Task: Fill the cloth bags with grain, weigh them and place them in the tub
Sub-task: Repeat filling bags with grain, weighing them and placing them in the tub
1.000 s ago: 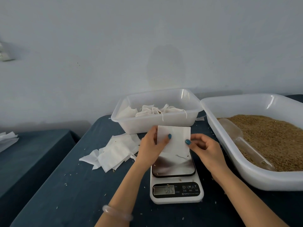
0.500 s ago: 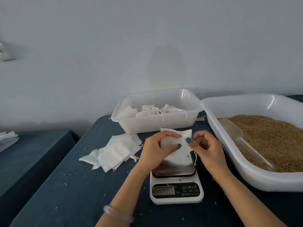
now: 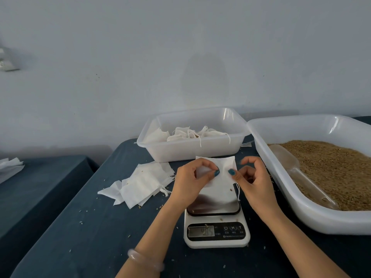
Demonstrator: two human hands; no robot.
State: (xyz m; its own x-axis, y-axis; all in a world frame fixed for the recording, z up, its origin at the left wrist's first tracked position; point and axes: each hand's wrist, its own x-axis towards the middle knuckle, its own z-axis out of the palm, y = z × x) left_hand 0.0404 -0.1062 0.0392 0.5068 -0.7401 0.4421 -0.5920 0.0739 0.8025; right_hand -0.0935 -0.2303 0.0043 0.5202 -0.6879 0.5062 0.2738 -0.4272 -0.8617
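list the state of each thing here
white flat cloth bag: empty, pinched by left hand and right hand
white digital scale: switched on
large white plastic tub: part-filled with grain
clear plastic scoop: lying in the grain
smaller translucent tub: holds filled bags
pile of white cloth bags: flat, unfilled

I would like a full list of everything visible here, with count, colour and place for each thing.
cloth bag: one, white, flat, above the scale plate
empty bags: loose pile, white, on table left of scale
scale: one, white, steel plate, front centre
small tub: one, translucent white, behind the scale
filled bags: several, off-white, inside the small tub
large tub: one, translucent white, at right
grain: brown, inside the large tub
scoop: one, clear, lying in the grain
table: one, dark blue cover, under all these
bracelet: one, pale, on left wrist
left hand: one, pinches the cloth bag
right hand: one, pinches the cloth bag
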